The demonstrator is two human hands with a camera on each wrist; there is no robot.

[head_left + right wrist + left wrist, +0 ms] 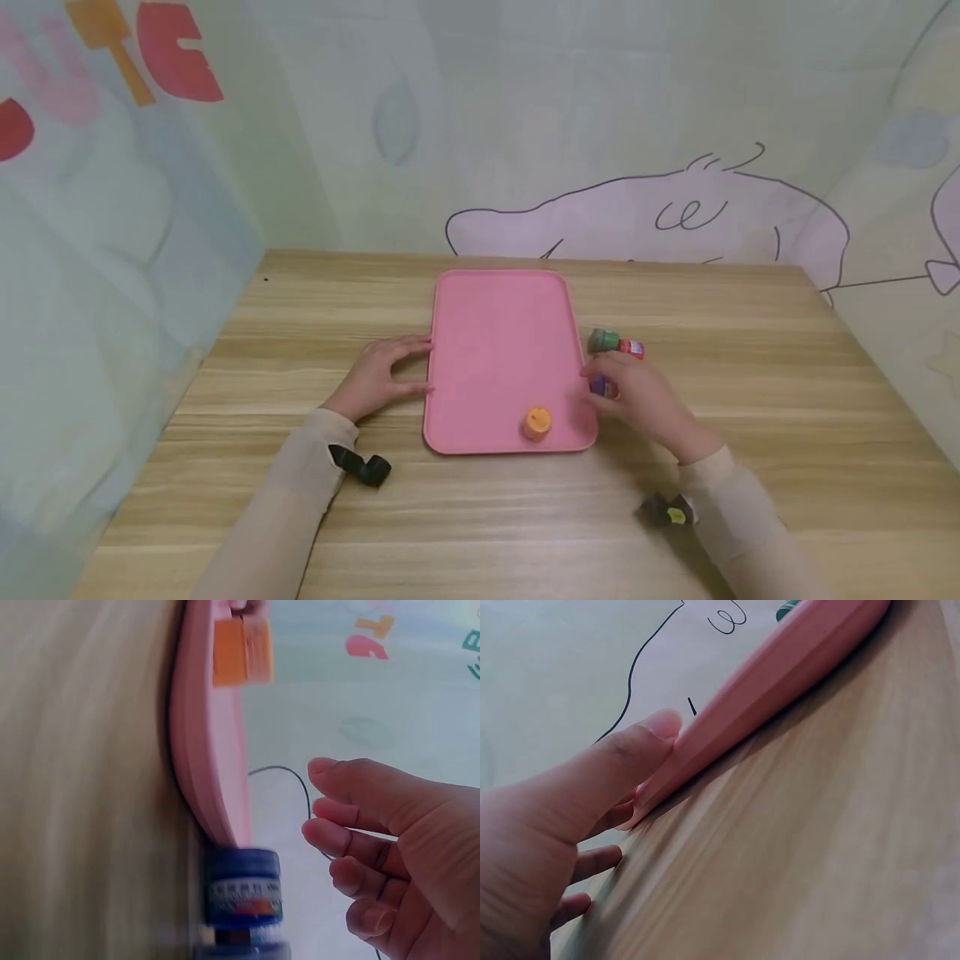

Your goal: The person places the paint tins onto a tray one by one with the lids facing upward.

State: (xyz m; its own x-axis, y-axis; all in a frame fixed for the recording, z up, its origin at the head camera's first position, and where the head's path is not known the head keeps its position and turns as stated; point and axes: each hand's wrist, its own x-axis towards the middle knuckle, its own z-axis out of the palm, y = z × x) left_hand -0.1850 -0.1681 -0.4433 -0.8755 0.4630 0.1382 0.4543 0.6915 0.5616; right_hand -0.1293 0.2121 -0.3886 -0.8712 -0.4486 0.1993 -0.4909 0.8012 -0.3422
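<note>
A pink tray [502, 350] lies flat on the wooden table. An orange paint jar [537, 423] stands on it near its front right corner; the right wrist view shows the jar [242, 651] from the side. Against the tray's left edge rest the thumb and fingertips of my left hand [378, 375], spread apart. My right hand [637, 396] hovers by the tray's right edge, fingers loosely bent, with nothing between them. Beneath it, partly hidden in the head view, is a blue paint jar [244, 889] with a printed label, beside the tray.
A green jar [604, 340] and a red jar [632, 348] sit right of the tray, just beyond my right hand. Behind the table [337, 292] hangs a pale backdrop [525, 100] with cartoon drawings, which also runs along both sides.
</note>
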